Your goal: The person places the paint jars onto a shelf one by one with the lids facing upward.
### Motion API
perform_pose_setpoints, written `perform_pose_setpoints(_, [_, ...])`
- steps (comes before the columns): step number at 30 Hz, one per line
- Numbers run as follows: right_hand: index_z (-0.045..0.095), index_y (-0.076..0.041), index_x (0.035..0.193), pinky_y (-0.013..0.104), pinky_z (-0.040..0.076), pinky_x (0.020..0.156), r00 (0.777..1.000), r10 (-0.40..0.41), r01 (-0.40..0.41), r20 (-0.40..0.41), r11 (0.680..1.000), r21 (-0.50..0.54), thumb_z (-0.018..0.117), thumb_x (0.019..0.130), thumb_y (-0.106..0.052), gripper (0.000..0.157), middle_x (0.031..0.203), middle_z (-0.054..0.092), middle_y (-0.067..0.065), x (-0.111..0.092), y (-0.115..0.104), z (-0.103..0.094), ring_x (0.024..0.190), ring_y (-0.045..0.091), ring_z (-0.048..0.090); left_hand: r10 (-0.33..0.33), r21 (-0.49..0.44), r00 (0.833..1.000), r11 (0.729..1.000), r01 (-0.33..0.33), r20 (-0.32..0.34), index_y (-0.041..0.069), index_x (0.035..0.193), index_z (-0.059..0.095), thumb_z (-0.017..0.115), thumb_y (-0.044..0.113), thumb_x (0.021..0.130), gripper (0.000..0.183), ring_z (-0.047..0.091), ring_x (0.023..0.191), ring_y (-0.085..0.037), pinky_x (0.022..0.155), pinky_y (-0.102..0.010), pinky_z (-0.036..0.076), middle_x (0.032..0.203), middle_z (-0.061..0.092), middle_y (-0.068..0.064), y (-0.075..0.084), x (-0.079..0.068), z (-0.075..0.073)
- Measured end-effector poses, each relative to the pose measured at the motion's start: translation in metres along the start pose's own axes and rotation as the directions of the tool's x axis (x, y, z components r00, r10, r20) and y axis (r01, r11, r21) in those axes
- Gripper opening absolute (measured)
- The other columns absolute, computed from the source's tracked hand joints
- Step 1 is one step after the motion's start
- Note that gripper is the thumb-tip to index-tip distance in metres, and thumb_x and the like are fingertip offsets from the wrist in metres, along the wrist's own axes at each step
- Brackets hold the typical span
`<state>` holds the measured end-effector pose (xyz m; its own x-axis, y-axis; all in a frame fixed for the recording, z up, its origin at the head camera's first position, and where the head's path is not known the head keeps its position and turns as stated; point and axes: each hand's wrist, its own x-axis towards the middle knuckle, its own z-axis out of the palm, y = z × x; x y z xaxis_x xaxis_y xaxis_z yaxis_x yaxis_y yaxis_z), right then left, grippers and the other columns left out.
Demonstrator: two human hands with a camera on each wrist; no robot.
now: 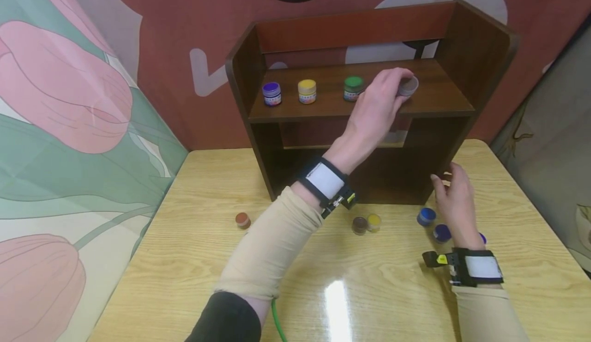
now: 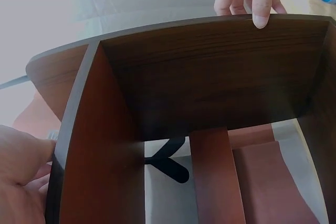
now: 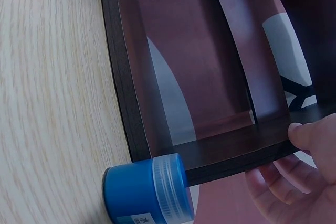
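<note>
On the upper board of a dark brown wooden shelf (image 1: 295, 111), my left hand (image 1: 374, 106) holds a small paint jar (image 1: 409, 86) with a pale rim between fingers and thumb. Most of that jar is hidden by the hand, and in the left wrist view by the board. To its left stand a green jar (image 1: 353, 88), a yellow jar (image 1: 307, 91) and a purple jar (image 1: 272, 94) in a spaced row. My right hand (image 1: 456, 203) grips the front edge of the right side panel (image 2: 220, 61), thumb inside and fingers outside. Close to it stands a blue jar (image 3: 136, 190).
More jars stand on the wooden table (image 1: 194, 260): dark blue (image 1: 441, 233) and purple (image 1: 483, 238) near the right wrist, brown (image 1: 359, 225) and yellow (image 1: 374, 222) before the shelf, orange-brown (image 1: 242, 220) at left. Printed cloth (image 1: 184, 101) hangs behind.
</note>
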<state>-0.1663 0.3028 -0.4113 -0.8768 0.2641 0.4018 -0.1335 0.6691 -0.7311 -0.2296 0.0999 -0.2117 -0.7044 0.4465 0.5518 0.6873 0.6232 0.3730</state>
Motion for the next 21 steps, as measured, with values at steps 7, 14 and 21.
perform_pose_setpoints(7, [0.040,0.005,0.141,0.065,0.048,0.089,1.000,0.002,-0.002,0.004,1.000,-0.003,0.048,0.101,-0.022,0.048,0.129,0.050,0.031,-0.0003,-0.0001,-0.0005,0.115,0.048,0.052,-0.007,0.010,1.000,1.000,0.007,0.022,0.010,0.131,0.055,0.055,0.021,0.097,0.035,0.054,0.121,-0.009,0.098,-0.015,0.045,0.135,0.058,-0.004,0.0000,0.0041,0.0008])
perform_pose_setpoints(14, [0.041,0.005,0.140,0.065,0.048,0.089,1.000,-0.002,0.002,0.001,1.000,-0.003,0.048,0.101,-0.022,0.048,0.129,0.051,0.032,-0.0002,-0.0005,0.0000,0.115,0.048,0.052,-0.024,0.021,0.999,1.000,0.023,0.026,0.010,0.130,0.056,0.054,0.023,0.098,0.034,0.057,0.121,-0.010,0.094,-0.017,0.049,0.134,0.060,-0.003,-0.0012,0.0068,0.0014])
perform_pose_setpoints(21, [0.041,0.005,0.139,0.064,0.048,0.088,1.000,-0.004,0.004,-0.004,1.000,0.002,0.048,0.101,-0.022,0.047,0.128,0.051,0.031,0.0002,-0.0005,0.0007,0.115,0.047,0.052,-0.043,0.033,0.999,0.999,0.042,0.021,0.010,0.130,0.056,0.053,0.025,0.098,0.035,0.059,0.119,-0.011,0.092,-0.018,0.051,0.134,0.061,-0.003,-0.0014,0.0083,0.0031])
